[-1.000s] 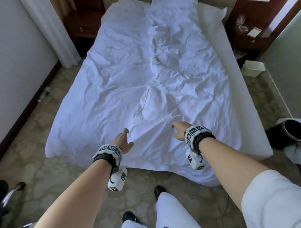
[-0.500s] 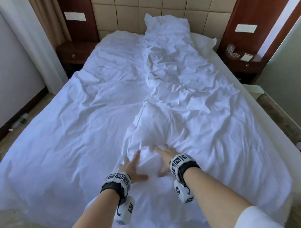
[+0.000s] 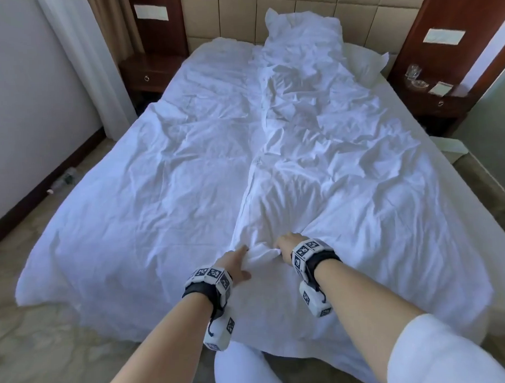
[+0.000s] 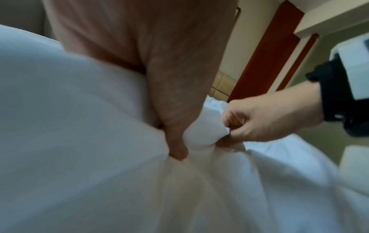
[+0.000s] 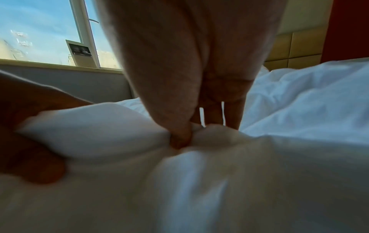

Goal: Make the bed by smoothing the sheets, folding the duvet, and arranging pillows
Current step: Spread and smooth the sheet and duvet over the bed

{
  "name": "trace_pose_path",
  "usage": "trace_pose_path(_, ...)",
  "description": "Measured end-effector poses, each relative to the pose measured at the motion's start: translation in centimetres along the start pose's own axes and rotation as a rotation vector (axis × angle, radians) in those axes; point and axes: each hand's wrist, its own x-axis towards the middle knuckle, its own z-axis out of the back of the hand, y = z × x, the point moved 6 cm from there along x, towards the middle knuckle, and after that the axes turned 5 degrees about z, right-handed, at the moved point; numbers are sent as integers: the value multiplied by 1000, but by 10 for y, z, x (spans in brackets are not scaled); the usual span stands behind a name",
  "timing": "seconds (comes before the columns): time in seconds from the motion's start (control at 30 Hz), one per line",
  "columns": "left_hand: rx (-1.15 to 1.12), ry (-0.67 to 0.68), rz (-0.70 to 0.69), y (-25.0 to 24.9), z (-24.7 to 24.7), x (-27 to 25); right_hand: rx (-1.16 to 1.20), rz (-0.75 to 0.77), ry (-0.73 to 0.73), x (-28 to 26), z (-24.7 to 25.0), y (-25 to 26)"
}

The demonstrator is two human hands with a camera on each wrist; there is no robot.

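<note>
A crumpled white duvet (image 3: 316, 160) covers the bed, its right half thicker and more creased. I stand at the foot end. My left hand (image 3: 236, 263) and right hand (image 3: 287, 244) sit close together on a bunched ridge of duvet (image 3: 262, 251) near the foot edge. In the left wrist view my left thumb (image 4: 177, 151) digs into the duvet while the right hand (image 4: 259, 119) pinches the bunch. The right wrist view shows the right hand (image 5: 189, 134) pinching the fabric between thumb and fingers, with the left hand (image 5: 30, 141) curled round the fold. Two white pillows (image 3: 302, 26) (image 3: 364, 61) lie at the headboard.
Wooden nightstands stand at the left (image 3: 152, 74) and right (image 3: 434, 96) of the padded headboard (image 3: 225, 17), the right one holding glassware. A white bin (image 3: 450, 150) sits on the floor at the right. A bottle (image 3: 65, 180) lies by the left wall, near the curtain (image 3: 92, 68).
Both hands went from lying spread on the duvet to gripping a bunch of it between them. The view has moved closer to the bed and tilted up toward the headboard.
</note>
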Motion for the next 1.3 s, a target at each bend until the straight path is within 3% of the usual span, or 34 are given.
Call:
trace_pose_path(0.13,-33,85,17,-16,30,-78,-14,29,21,-70,32,15)
trace_pose_path(0.47,-65,92,18,-59,108,-274,-19,96,-54,-260,113,63)
trace_pose_path(0.63,14,-5,75,-55,140,-332,86,159,-121,-300,132,83)
trace_pose_path(0.8,165,-27,257,-27,126,-396,143,245,-84,-337,111,92)
trace_pose_path(1.1,268,22,235,-48,114,-435,223,143,-94,-376,87,70)
trace_pose_path(1.3,110,-85,173,-5,163,-422,232,120,-158,-360,119,118)
